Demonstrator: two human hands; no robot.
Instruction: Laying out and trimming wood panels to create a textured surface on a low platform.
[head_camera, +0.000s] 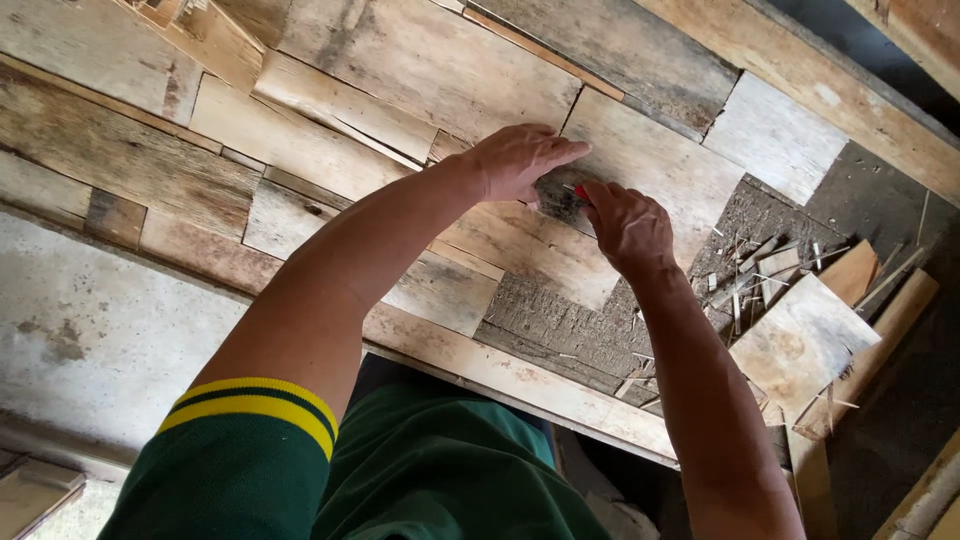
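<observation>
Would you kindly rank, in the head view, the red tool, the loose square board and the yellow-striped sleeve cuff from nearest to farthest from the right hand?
1. Red tool: at the fingertips of the right hand.
2. Loose square board: lower right, among wood splinters.
3. Yellow-striped sleeve cuff: far lower left, on the other arm.

Loose wood offcuts (800, 340), splinters (745, 285) alongside

Left hand (518, 160) presses a pale plank (640, 160) while right hand (628, 228) grips a red-tipped tool (580, 191).
</observation>
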